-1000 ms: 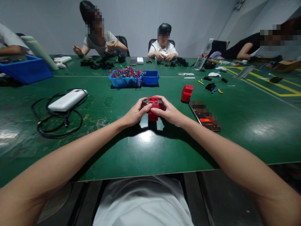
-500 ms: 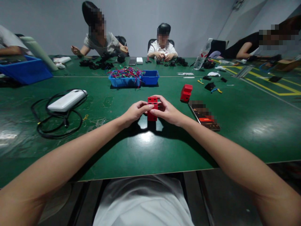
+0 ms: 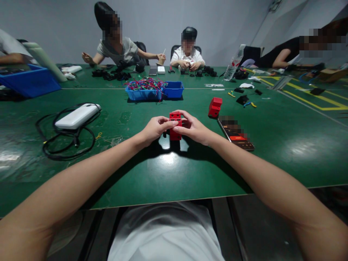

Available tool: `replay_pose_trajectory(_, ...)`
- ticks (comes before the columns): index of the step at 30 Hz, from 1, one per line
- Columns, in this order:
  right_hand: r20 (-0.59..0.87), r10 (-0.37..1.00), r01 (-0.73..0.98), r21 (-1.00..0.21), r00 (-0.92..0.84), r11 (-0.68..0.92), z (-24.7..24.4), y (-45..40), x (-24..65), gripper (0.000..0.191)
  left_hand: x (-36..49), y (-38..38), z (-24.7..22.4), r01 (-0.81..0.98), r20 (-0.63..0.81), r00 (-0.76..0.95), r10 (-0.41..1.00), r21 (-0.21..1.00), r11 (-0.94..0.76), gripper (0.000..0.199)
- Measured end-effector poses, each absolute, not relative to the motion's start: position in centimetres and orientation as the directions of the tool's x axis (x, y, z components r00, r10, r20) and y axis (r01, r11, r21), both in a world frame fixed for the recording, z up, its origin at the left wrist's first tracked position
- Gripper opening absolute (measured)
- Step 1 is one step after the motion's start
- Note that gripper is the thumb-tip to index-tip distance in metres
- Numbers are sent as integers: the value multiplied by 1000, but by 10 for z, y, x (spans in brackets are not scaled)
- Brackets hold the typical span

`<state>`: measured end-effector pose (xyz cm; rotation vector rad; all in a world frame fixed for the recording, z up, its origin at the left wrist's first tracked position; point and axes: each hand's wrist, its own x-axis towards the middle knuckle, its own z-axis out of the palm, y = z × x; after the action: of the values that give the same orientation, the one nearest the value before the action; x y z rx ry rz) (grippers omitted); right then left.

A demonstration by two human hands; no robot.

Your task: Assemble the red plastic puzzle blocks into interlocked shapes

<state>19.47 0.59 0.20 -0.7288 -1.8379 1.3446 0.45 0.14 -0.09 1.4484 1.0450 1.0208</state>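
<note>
Between my hands, just above the green table point(image 3: 168, 181), is a red breaker-shaped block point(image 3: 175, 135) with two round holes near its top. My left hand point(image 3: 159, 127) pinches it from the left, thumb across its front. From the other side my right hand point(image 3: 191, 127) grips it, thumb on the front and index finger over the upper edge. Both thumbs cover part of its face, and its back is hidden. A small dark bit shows under my left fingers; I cannot tell what it is. A second red breaker-shaped block point(image 3: 215, 107) stands farther right.
A phone point(image 3: 240, 140) lies right of my hands. At left is a white power bank point(image 3: 78, 116) with a black cable point(image 3: 58, 157). Ahead are a blue bin point(image 3: 145, 95) of coloured wires and another blue bin point(image 3: 174, 93). Several people sit around the table.
The red block has shifted and tilted very slightly in my hands, and the dark bit shows more below my left fingers. Across the table, a person's arm has reached right, a cup in hand.
</note>
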Motion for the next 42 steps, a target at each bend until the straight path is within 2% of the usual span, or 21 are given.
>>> replay_pose_trajectory(11, 238, 777, 29, -949, -582, 313, 3, 7, 195, 57, 3, 1, -1, 157, 40, 260, 965, 984, -83, 43)
replay_pose_trajectory(20, 230, 788, 36, -952, -571, 304, 4, 6, 193, 56, 3, 1, 4, 153, 17, 272, 962, 986, -61, 47)
replay_pose_trajectory(31, 186, 816, 38, -968, -548, 246, 2, 7, 195, 63, -1, 4, 2, 164, -5, 306, 952, 985, -47, 55)
replay_pose_trajectory(42, 205, 794, 29, -963, -572, 270, 3, 7, 194, 61, 1, 2, 3, 124, 4, 284, 959, 991, -41, 51)
